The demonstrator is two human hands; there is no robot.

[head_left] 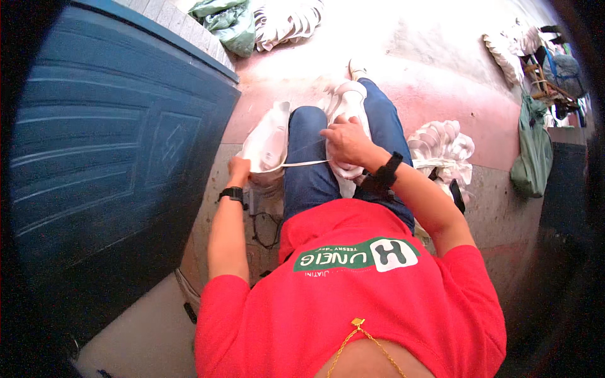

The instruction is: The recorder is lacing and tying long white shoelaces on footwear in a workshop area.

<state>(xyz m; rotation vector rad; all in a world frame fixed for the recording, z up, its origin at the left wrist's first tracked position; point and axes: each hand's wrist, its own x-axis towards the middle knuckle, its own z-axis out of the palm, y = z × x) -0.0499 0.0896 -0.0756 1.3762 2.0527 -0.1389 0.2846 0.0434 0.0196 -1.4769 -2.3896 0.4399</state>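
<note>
My left hand (239, 169) is closed on the near left edge of a white moulded shell (267, 140), which looks like a face mask and lies beside my left thigh. A white elastic band (306, 164) runs from this mask across the thigh toward a second white mask-like piece (348, 104), which lies between my thighs and seems to be stacked on others. Over that piece is my right hand (350, 142), its fingers drawn together above the band's right end. What they pinch, if anything, is too small to make out.
A bundle of nested white masks (441, 148) lies right of my legs. Far ahead are more white masks (288, 24) and a green sack (228, 25). A blue panelled door (126, 138) stands close on the left. Another green bag (532, 148) hangs at the right.
</note>
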